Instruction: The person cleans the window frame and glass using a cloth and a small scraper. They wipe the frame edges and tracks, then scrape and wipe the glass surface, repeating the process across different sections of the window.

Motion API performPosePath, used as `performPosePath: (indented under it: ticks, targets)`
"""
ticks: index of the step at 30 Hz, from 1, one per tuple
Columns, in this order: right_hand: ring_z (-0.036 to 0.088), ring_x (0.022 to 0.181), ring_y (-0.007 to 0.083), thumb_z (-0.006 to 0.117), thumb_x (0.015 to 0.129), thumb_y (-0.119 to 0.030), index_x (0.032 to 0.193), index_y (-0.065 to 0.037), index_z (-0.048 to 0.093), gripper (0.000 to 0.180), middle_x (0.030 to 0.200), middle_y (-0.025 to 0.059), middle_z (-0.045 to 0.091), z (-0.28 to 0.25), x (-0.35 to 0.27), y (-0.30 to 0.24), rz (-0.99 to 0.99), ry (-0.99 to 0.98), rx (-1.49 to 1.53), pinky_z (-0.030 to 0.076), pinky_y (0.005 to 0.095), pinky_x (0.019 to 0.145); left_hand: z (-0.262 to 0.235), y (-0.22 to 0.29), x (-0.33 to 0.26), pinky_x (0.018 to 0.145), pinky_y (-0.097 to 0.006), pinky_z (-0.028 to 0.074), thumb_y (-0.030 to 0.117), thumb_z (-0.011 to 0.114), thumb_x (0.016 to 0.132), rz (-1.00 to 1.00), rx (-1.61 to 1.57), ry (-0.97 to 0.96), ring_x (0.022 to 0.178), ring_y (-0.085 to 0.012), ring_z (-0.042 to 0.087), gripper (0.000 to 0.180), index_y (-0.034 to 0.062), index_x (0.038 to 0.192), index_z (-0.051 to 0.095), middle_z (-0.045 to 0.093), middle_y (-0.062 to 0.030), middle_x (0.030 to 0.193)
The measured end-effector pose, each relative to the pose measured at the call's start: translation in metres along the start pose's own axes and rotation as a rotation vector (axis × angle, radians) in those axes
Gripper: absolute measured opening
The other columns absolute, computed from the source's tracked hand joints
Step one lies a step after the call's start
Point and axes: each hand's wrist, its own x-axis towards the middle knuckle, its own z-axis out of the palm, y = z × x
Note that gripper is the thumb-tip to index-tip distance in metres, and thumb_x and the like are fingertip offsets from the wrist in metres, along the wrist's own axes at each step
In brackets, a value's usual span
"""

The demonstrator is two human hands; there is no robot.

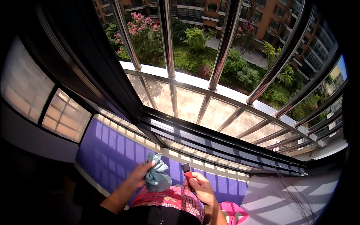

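Observation:
My left hand point(138, 175) grips a crumpled grey-blue cloth point(156, 174), held over the purple windowsill point(108, 150). My right hand point(200, 186) is closed on a small brush with a red handle point(186, 169), its short bristles pointing up toward the dark window track point(210, 144). The two hands are close together, just below the sill's pale front strip. A pink checked garment point(170, 198) shows between my forearms.
Shiny steel security bars point(225, 41) stand outside the open window above a barred ledge point(191, 105). A dark window frame point(93, 67) slants at left, with frosted panes point(63, 114) beside it. Trees and apartment blocks lie below. A pink object point(232, 212) sits at bottom right.

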Motion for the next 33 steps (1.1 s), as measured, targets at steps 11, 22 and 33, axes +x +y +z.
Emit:
performPosePath:
  ticks: [11, 22, 33]
  targets:
    - [0.060, 0.073, 0.0115, 0.062, 0.087, -0.014, 0.103, 0.001, 0.055, 0.023, 0.077, 0.0069, 0.062, 0.052, 0.077, 0.055, -0.104, 0.125, -0.366, 0.049, 0.0283, 0.067, -0.029, -0.003, -0.005, 0.082, -0.034, 0.053, -0.003, 0.050, 0.078, 0.135, -0.025, -0.028, 0.092, -0.0223, 0.064, 0.030, -0.0030, 0.108, 0.056, 0.063, -0.0137, 0.101]
    - [0.061, 0.069, 0.0274, 0.058, 0.088, -0.012, 0.099, -0.002, 0.054, 0.015, 0.084, 0.0170, 0.060, 0.074, 0.100, 0.054, -0.064, 0.100, -0.430, 0.048, 0.0351, 0.063, -0.043, 0.009, -0.012, 0.080, -0.031, 0.052, 0.011, 0.059, 0.090, 0.135, -0.037, -0.020, 0.092, -0.0173, 0.063, 0.030, 0.0012, 0.117, 0.053, 0.062, -0.0088, 0.102]
    - [0.060, 0.081, 0.0359, 0.061, 0.083, -0.007, 0.090, 0.003, 0.061, 0.012, 0.087, 0.0203, 0.061, 0.090, 0.106, 0.003, -0.453, -0.427, -0.979, 0.049, 0.0382, 0.072, -0.043, 0.024, -0.029, 0.073, -0.028, 0.052, 0.011, 0.067, 0.084, 0.191, 0.093, 0.049, 0.079, -0.0151, 0.064, 0.015, 0.0033, 0.095, 0.063, 0.065, -0.0053, 0.087]
